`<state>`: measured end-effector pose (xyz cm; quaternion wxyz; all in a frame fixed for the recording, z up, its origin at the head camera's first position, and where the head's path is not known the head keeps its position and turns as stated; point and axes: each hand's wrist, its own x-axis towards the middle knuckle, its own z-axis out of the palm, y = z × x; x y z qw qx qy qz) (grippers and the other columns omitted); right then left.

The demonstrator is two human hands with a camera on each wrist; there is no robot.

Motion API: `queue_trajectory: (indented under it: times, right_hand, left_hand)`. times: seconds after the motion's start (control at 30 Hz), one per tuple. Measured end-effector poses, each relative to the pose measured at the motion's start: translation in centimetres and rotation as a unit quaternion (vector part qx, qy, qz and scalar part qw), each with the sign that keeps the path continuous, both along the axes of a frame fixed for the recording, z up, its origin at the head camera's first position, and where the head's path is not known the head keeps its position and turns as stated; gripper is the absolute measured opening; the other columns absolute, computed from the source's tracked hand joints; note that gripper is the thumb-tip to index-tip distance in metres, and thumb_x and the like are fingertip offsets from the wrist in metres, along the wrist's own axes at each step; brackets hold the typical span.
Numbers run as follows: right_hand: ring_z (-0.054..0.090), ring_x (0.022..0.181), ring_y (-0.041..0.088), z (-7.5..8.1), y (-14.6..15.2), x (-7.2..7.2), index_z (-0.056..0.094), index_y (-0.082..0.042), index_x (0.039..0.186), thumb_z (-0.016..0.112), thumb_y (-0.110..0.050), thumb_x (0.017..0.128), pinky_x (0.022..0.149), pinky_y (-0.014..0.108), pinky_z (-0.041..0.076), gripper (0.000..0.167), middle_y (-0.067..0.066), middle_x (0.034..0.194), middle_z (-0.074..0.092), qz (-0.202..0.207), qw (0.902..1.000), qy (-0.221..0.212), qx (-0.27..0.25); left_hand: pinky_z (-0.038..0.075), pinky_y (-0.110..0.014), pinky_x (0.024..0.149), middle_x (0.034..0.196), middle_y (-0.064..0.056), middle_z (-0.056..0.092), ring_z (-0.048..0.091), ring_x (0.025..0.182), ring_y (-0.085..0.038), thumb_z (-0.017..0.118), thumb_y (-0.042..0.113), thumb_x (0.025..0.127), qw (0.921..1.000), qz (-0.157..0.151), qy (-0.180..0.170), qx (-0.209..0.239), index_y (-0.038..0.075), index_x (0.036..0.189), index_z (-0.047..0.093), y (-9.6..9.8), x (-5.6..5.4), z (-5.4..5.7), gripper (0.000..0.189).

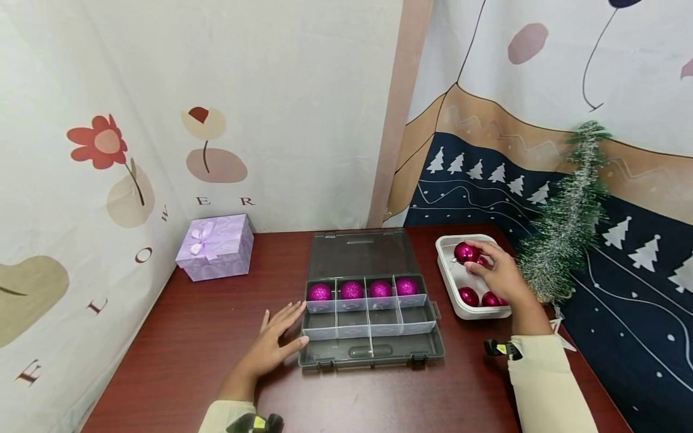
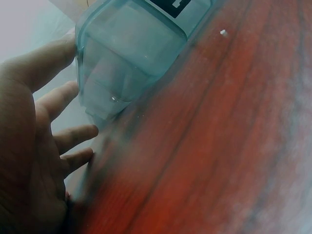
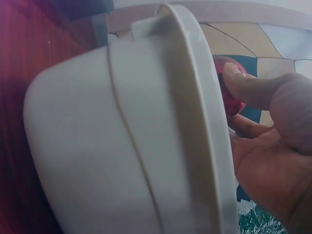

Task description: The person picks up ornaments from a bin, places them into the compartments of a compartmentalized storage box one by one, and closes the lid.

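My right hand (image 1: 498, 273) pinches a shiny magenta Christmas ball (image 1: 466, 252) between thumb and fingers, at the far part of a white plastic tub (image 1: 446, 282). In the right wrist view the ball (image 3: 229, 87) shows beyond the tub's rim. More shiny balls (image 1: 468, 296) lie in the tub, partly covered by the hand. With fingers spread and fairly straight, my left hand (image 1: 271, 346) rests at the left side of a grey see-through compartment box (image 1: 335, 347), its lid folded back. Several glittery purple balls (image 1: 352, 290) sit one per compartment along the back row.
A lilac gift box (image 1: 216, 249) with a bow stands at the back left of the brown table (image 1: 346, 400). Right behind the tub leans a small frosted artificial Christmas tree (image 1: 563, 228). Printed cloth hangs along the back and sides.
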<state>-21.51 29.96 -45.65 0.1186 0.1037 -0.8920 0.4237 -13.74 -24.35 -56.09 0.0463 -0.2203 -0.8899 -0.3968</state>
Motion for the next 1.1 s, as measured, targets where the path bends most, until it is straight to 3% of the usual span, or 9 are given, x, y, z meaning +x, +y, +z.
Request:
queue_trajectory:
  times: [0.1, 0.2, 0.53, 0.87, 0.97, 1.1]
  right_hand:
    - [0.062, 0.113, 0.006, -0.1, -0.5, 0.1, 0.062, 0.0, 0.15, 0.078, 0.002, 0.097, 0.097, 0.01, 0.056, 0.055, 0.028, 0.142, 0.065, 0.003, 0.9996, 0.02, -0.02]
    - [0.058, 0.104, -0.004, -0.4, -1.0, 0.0, 0.063, 0.002, 0.148, 0.078, 0.003, 0.097, 0.083, 0.002, 0.049, 0.054, 0.03, 0.138, 0.065, 0.011, 0.9985, 0.036, -0.039]
    - [0.057, 0.1, 0.0, -0.7, -3.0, -0.2, 0.067, 0.004, 0.143, 0.082, 0.006, 0.091, 0.083, 0.006, 0.051, 0.054, 0.028, 0.127, 0.07, 0.029, 0.995, 0.081, -0.05]
    - [0.062, 0.107, -0.005, -0.7, -5.1, -0.1, 0.07, 0.004, 0.138, 0.086, 0.003, 0.089, 0.088, 0.008, 0.057, 0.051, 0.027, 0.126, 0.07, 0.046, 0.9939, 0.066, -0.075]
    - [0.063, 0.105, -0.006, -0.7, -5.7, -0.1, 0.072, 0.002, 0.138, 0.088, -0.001, 0.089, 0.088, 0.016, 0.062, 0.052, 0.024, 0.125, 0.072, 0.034, 0.9954, 0.061, -0.066]
    - [0.066, 0.107, 0.003, -0.8, -6.5, 0.0, 0.074, -0.001, 0.137, 0.09, -0.003, 0.087, 0.089, 0.038, 0.068, 0.052, 0.022, 0.127, 0.074, 0.029, 0.9959, 0.061, -0.061]
  left_hand:
    - [0.0, -0.091, 0.12, 0.168, -0.024, 0.049, 0.038, 0.157, -0.057, 0.077, 0.033, 0.097, 1.0, 0.001, 0.001, 0.0, 0.015, 0.165, 0.05, 0.0, 0.1, 0.0, 0.075]
    - [0.0, -0.091, 0.12, 0.168, -0.024, 0.049, 0.039, 0.157, -0.057, 0.077, 0.033, 0.097, 1.0, 0.001, 0.003, -0.001, 0.015, 0.165, 0.051, 0.0, 0.0, 0.1, 0.074]
    - [0.0, -0.091, 0.12, 0.168, -0.025, 0.049, 0.039, 0.157, -0.058, 0.077, 0.033, 0.097, 1.0, -0.001, 0.003, 0.0, 0.013, 0.164, 0.051, 0.0, 0.0, 0.2, 0.075]
    - [0.001, -0.091, 0.12, 0.168, -0.025, 0.049, 0.039, 0.157, -0.058, 0.077, 0.033, 0.097, 1.0, 0.001, 0.005, -0.004, 0.013, 0.164, 0.051, 0.0, 0.0, 0.1, 0.074]
    - [0.001, -0.092, 0.119, 0.168, -0.024, 0.05, 0.039, 0.156, -0.059, 0.077, 0.033, 0.097, 1.0, 0.0, 0.006, -0.004, 0.014, 0.164, 0.051, 0.0, 0.1, 0.1, 0.074]
    - [0.001, -0.092, 0.118, 0.167, -0.026, 0.051, 0.04, 0.155, -0.06, 0.078, 0.032, 0.097, 0.9999, -0.001, 0.016, 0.006, 0.015, 0.164, 0.051, 0.1, 0.2, 0.1, 0.074]
